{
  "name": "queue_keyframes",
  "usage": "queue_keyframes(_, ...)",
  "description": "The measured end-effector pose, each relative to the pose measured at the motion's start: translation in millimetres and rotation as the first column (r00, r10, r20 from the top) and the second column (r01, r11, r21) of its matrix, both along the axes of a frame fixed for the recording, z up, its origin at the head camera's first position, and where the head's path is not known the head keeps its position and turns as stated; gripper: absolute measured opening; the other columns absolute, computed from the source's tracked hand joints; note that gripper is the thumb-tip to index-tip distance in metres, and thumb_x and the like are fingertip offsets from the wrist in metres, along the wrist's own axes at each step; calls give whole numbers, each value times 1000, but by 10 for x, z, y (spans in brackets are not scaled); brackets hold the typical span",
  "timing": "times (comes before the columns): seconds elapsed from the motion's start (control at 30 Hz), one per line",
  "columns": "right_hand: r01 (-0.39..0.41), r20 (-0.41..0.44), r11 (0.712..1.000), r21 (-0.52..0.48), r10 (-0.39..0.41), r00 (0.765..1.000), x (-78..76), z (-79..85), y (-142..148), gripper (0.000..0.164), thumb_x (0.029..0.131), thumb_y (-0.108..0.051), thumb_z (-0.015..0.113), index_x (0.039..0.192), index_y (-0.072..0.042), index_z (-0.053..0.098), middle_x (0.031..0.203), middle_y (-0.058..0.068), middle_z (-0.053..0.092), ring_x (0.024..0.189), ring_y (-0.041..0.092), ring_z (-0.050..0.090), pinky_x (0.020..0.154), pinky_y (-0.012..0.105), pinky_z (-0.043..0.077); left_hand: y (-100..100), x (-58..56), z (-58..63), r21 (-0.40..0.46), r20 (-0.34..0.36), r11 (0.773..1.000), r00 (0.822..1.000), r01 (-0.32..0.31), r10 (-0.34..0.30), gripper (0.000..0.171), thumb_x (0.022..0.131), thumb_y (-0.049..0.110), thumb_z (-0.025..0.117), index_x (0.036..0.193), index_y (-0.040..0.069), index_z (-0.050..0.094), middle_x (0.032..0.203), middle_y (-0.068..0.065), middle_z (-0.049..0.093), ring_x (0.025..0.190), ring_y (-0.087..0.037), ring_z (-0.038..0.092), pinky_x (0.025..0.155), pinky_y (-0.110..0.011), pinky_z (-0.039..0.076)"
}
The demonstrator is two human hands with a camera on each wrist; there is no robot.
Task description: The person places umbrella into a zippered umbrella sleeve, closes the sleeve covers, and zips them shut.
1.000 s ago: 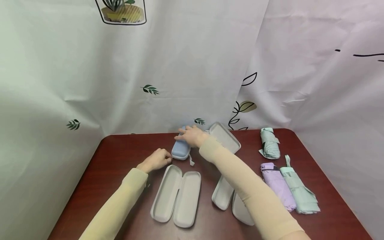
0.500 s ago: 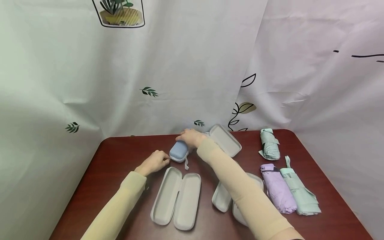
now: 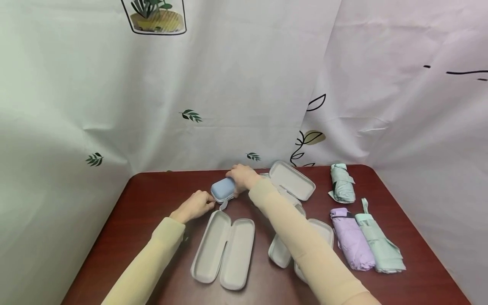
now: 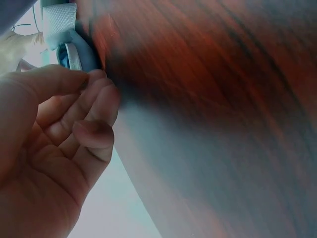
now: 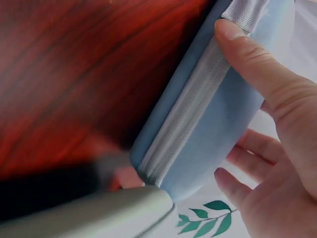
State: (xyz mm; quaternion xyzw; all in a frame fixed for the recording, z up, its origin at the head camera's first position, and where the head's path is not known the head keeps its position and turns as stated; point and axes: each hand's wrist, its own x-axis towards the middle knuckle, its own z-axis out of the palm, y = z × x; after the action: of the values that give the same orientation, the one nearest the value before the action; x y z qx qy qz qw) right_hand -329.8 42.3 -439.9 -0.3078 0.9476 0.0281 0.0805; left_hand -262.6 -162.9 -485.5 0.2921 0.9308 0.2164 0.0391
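A closed blue zip case lies near the back of the table. My right hand grips its far end. In the right wrist view, the thumb presses along the pale zipper band beside a grey strap, with the other fingers behind the blue shell. At the case's near left corner is my left hand, fingers curled and thumb meeting fingertip in a pinch. The left wrist view shows those fingertips right at the case end; whatever sits between them is hidden.
In front lies an open light-grey case, hinge upright in view. More open grey cases lie behind and under the right forearm. At right are a folded purple umbrella and two mint umbrellas. A fabric backdrop borders the table's back.
My right hand has swung the blue case round, its near end now pointing more to the left. The open grey case at the back has shifted right and turned. My left hand stays nearly still.
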Motion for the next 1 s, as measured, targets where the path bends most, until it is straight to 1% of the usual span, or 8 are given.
queue_keyframes(0.17,46,-12,998,-35,-46,999,70,4,-22,75,68,-47,86,133,-19,60,123,3,58,114,23,52,93,41,44,-5,53,36,-7,8,1000,1000,-11,11,30,88,3,61,62,16,54,56,11,34,52,-5,34,48,-22,29)
queue_keyframes(0.3,99,-12,994,-52,-100,995,115,3,-14,76,68,-50,86,133,-19,61,123,4,59,110,23,53,91,42,45,8,39,39,-3,0,1000,1000,-22,22,31,88,1,61,62,16,54,56,11,34,52,-5,33,49,-23,29)
queue_keyframes(0.4,144,-12,988,-55,-145,989,142,14,-41,75,66,-52,86,130,-20,63,119,3,61,107,22,53,90,43,44,14,19,36,-1,3,1000,1000,-21,21,30,88,2,60,62,16,55,56,11,35,52,-5,34,49,-23,29)
queue_keyframes(0.57,219,-23,974,-56,-220,975,170,6,-136,70,62,-57,86,118,-19,67,110,2,64,103,24,55,88,46,45,15,-17,37,1,1,1000,1000,-21,21,28,88,3,59,62,13,58,56,9,37,52,-6,34,48,-23,29)
queue_keyframes(0.67,263,-50,963,-52,-265,963,194,-22,-188,67,61,-61,85,111,-19,69,107,3,65,100,25,58,83,46,48,14,-39,45,-10,-6,999,999,-48,48,30,87,2,59,60,14,55,55,9,35,52,-6,34,49,-24,30)
queue_keyframes(0.8,313,-87,948,-56,-317,945,234,-54,-244,66,61,-64,83,107,-17,70,103,5,66,94,27,60,74,47,51,15,-65,47,-21,-16,997,997,-73,72,34,87,2,59,57,16,51,54,9,35,52,-8,35,50,-25,30)
queue_keyframes(0.9,343,-103,938,-53,-347,932,260,-61,-276,65,62,-64,82,105,-18,72,101,5,67,91,27,61,69,47,51,17,-78,32,-26,-26,997,997,-77,76,33,87,3,59,57,16,51,55,9,36,53,-8,36,50,-25,32)
queue_keyframes(1.0,360,-107,932,-42,-363,926,276,-65,-305,63,62,-64,82,104,-18,72,98,4,67,85,26,62,61,46,51,17,-80,9,-37,-30,995,996,-90,89,30,88,4,59,61,16,55,56,8,38,53,-8,37,51,-25,33)
